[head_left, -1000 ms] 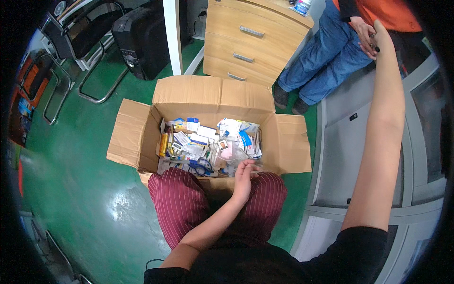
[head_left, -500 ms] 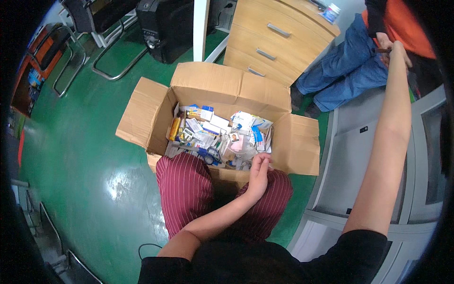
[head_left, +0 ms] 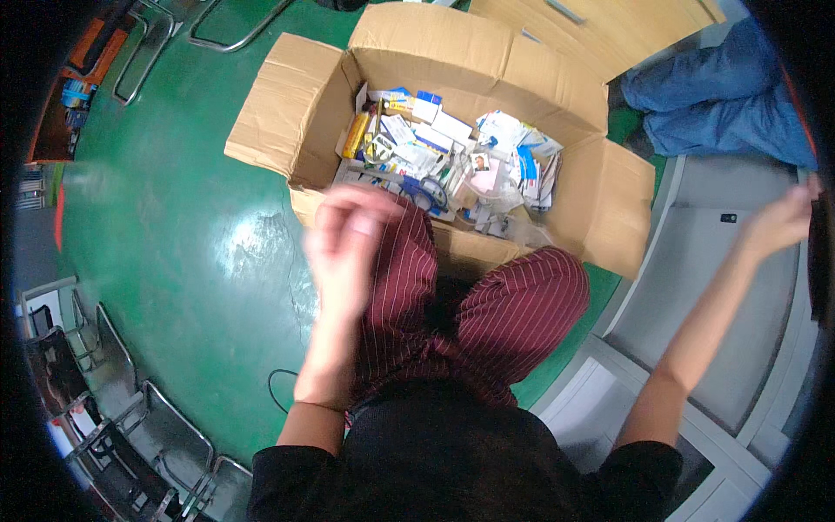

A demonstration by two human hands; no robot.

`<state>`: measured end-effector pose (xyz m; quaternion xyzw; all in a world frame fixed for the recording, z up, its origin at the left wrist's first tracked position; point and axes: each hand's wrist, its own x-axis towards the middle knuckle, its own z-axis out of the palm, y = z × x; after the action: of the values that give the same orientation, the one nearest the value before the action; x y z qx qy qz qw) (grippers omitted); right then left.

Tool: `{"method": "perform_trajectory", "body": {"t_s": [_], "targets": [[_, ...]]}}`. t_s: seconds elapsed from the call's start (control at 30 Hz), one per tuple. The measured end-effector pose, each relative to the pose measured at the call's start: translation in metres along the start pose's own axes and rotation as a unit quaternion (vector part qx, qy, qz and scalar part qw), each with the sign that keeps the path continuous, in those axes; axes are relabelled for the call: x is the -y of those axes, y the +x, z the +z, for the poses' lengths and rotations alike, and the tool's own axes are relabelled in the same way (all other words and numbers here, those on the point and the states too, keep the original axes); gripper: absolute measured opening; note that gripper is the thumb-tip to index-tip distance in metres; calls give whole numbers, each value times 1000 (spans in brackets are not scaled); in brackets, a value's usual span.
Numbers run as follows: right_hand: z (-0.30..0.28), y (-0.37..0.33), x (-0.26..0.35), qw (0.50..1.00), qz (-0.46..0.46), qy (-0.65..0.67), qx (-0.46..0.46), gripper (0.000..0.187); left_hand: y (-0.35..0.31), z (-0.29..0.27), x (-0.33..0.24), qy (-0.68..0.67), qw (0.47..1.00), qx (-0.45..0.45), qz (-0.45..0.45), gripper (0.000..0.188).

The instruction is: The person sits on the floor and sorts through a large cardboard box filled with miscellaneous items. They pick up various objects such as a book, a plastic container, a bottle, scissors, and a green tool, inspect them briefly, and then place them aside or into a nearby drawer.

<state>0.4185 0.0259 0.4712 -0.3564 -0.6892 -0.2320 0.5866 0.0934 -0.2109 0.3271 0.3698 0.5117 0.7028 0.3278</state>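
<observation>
My left hand (head_left: 346,228) hangs in front of the box's near left side, above my left knee. It is blurred; its fingers look loosely bent, with the thumb apart and nothing seen in them. My right arm stretches far out to the right. At the picture's rim, my right hand (head_left: 781,221) is smeared, so its grip cannot be made out. A dark upright thing (head_left: 819,261) shows beside its fingertips. Before my knees stands an open cardboard box (head_left: 426,74) holding small cartons, papers, a blue coiled item (head_left: 426,193) and clear plastic pieces (head_left: 527,231).
A person's jeans-clad legs (head_left: 722,96) are at the upper right. Grey panels (head_left: 687,287) run along my right side. Behind the box stands a wooden drawer cabinet (head_left: 617,35). Metal-framed chairs (head_left: 165,426) stand at the lower left on the green floor (head_left: 191,287).
My left hand has moved left, away from the box's near right edge. My right arm has swung lower and outward, away from the person's hands. The view has tilted down.
</observation>
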Motion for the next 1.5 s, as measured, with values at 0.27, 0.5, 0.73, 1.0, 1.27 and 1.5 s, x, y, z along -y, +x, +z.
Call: {"method": "perform_trajectory", "body": {"t_s": [0.27,0.5,0.73,1.0,1.27,1.5], "targets": [[-44,-296,30,830,119,-66,540,45,37,-111,102,513,838,163,86,36],[-43,-317,30,883,117,9,455,37,43,-130,148,627,732,226,141,39],[-32,-329,50,826,461,194,261,47,45,-116,138,628,723,235,167,39],[-29,-325,53,816,491,158,261,45,42,-109,144,653,716,191,159,41],[-34,-307,26,775,550,154,269,34,30,-142,139,605,745,281,36,27],[-19,-293,39,862,367,40,347,39,29,-127,120,561,793,235,35,28]]}}
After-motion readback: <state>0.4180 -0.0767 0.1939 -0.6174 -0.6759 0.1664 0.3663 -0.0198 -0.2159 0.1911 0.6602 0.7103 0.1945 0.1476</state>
